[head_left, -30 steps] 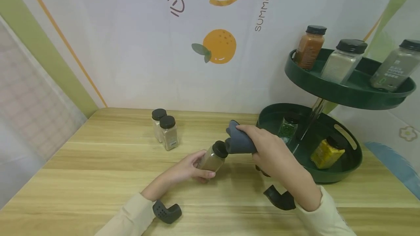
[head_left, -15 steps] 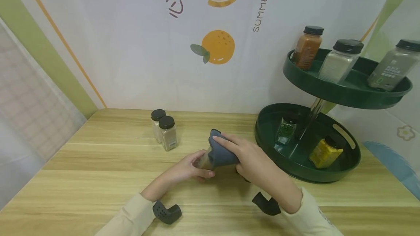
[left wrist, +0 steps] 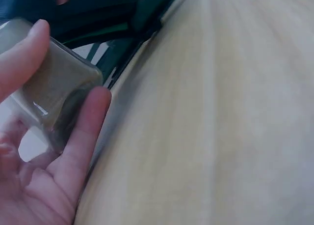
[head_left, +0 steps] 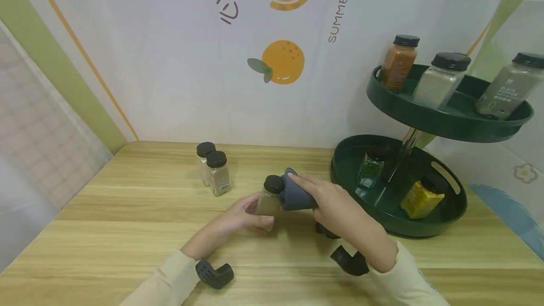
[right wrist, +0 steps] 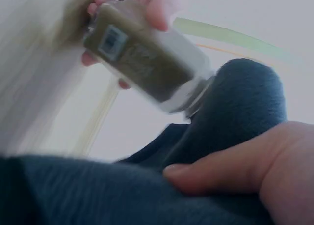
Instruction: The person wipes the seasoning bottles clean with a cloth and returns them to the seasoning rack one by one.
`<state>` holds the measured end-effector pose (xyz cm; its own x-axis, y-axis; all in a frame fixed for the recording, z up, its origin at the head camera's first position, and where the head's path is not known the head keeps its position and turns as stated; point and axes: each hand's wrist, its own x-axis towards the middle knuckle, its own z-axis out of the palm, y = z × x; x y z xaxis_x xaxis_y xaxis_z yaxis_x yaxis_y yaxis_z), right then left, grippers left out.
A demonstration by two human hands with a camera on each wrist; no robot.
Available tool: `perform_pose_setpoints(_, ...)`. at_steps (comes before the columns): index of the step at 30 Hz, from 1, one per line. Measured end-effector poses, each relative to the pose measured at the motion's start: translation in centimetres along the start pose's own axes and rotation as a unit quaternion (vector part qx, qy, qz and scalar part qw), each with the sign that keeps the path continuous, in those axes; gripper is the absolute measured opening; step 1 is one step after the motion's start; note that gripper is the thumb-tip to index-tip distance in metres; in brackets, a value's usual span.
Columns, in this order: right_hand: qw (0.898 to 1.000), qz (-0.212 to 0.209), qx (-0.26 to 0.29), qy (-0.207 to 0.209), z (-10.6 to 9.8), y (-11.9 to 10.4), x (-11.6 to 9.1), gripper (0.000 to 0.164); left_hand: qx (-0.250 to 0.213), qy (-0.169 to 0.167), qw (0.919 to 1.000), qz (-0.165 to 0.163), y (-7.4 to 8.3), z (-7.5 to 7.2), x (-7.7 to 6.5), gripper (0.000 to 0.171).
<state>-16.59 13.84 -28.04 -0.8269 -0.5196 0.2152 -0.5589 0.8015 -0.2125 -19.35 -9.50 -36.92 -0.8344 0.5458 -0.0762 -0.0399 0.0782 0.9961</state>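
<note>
My left hand (head_left: 244, 216) grips a clear square spice jar (head_left: 268, 204) with a black lid just above the table, thumb across its near side. In the left wrist view, fingers and thumb are round the jar (left wrist: 61, 82), which holds brownish powder. My right hand (head_left: 333, 202) holds a bunched blue-grey cloth (head_left: 296, 195) against the right side of the lid. In the right wrist view, the cloth (right wrist: 245, 102) covers much of the lid end, and a barcode label shows on the jar (right wrist: 142, 53). Part of the right hand's grip is hidden behind the cloth.
Two black-lidded jars (head_left: 219, 176) stand at the back left of the wooden table (head_left: 127, 221). At right is a green two-tier rack (head_left: 446, 119); its upper tier carries several jars, its lower tier a green-flecked jar (head_left: 370, 170) and a yellow jar (head_left: 421, 198).
The cloth moved left over the lid half a second ago, then back right, so the black lid shows again. The jar now stands more upright in my left hand.
</note>
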Motion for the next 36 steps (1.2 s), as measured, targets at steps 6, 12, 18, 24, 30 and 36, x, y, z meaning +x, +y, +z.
perform_pose_setpoints(6, 0.999, 0.038, -0.015, -0.01, 0.1, 0.4, 0.0, 0.059, -0.138, 0.001, 0.9904, 0.011, -0.4, -0.9, 0.0, 0.072)
perform_pose_setpoints(12, 0.997, 0.063, 0.011, 0.05, -0.1, 0.3, 0.0, 0.047, -0.266, -0.009, 0.9637, 0.025, -0.6, -0.1, 0.2, 0.072)
perform_pose_setpoints(18, 0.988, 0.041, 0.0, 0.151, 0.3, -0.4, 0.2, 0.052, -0.318, -0.005, 0.948, -0.003, -0.4, 2.9, 0.5, 0.07)
perform_pose_setpoints(24, 0.978, -0.026, -0.054, 0.2, 1.7, -1.7, 0.5, 0.059, -0.298, -0.027, 0.9541, -0.004, -0.3, 4.0, 0.2, 0.063)
perform_pose_setpoints(30, 0.975, -0.117, -0.071, 0.175, 2.6, -2.7, 0.4, 0.059, -0.261, -0.036, 0.9638, 0.038, -0.6, 4.1, 0.5, 0.062)
perform_pose_setpoints(36, 0.987, -0.107, -0.035, 0.113, 2.6, -2.5, 0.4, 0.075, -0.259, -0.018, 0.9637, 0.062, -0.8, 4.1, 0.5, 0.065)
